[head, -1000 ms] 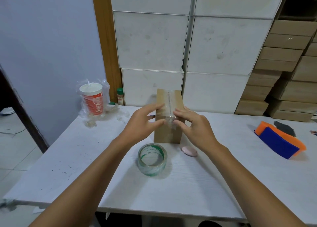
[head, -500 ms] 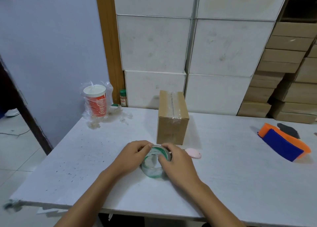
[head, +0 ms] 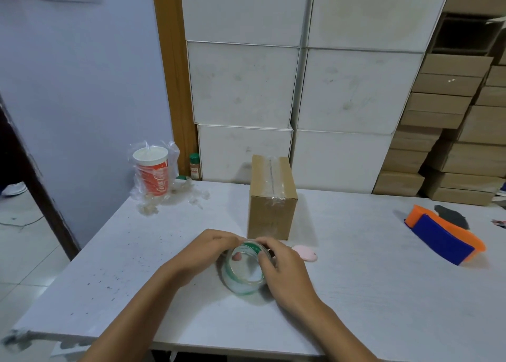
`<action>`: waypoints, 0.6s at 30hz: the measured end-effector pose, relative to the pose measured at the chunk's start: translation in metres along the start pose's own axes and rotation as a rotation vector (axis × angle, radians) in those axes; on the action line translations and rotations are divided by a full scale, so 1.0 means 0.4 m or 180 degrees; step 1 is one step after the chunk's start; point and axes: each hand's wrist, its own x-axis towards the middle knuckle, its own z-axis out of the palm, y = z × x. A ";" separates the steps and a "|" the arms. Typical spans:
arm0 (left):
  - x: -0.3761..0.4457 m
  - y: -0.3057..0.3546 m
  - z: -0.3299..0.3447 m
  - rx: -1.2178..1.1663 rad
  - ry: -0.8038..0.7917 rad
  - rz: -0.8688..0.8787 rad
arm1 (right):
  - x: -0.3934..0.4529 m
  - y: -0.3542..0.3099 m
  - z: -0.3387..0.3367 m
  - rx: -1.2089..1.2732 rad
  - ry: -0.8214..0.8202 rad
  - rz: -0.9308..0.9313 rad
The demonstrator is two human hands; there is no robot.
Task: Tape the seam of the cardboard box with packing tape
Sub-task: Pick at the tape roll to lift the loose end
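A second earlier I had both hands pressed on the box [head: 272, 197]; by now my left hand [head: 208, 252] and right hand [head: 284, 268] had dropped to six o'clock of it and gripped the tape roll [head: 245, 268] on the tabletop [head: 369, 293]. A clear strip already covered the top seam, so I judged I was fetching more tape.

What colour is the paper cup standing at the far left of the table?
The lidded paper cup is red with white lettering and a white lid, seen in the head view.

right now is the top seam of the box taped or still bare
Taped: a clear, shiny strip runs along the top seam of the cardboard box and folds down its front face.
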 end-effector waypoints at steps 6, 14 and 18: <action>-0.012 -0.004 -0.009 -0.0573 -0.0024 -0.0003 | -0.010 0.010 -0.006 0.0223 0.0060 0.0001; -0.028 -0.002 -0.010 -0.0262 0.0052 0.0551 | -0.021 0.015 -0.019 0.0636 0.0071 0.0117; -0.033 -0.002 0.008 -0.0148 0.0164 0.0642 | -0.026 0.016 -0.024 0.0806 0.0079 0.0129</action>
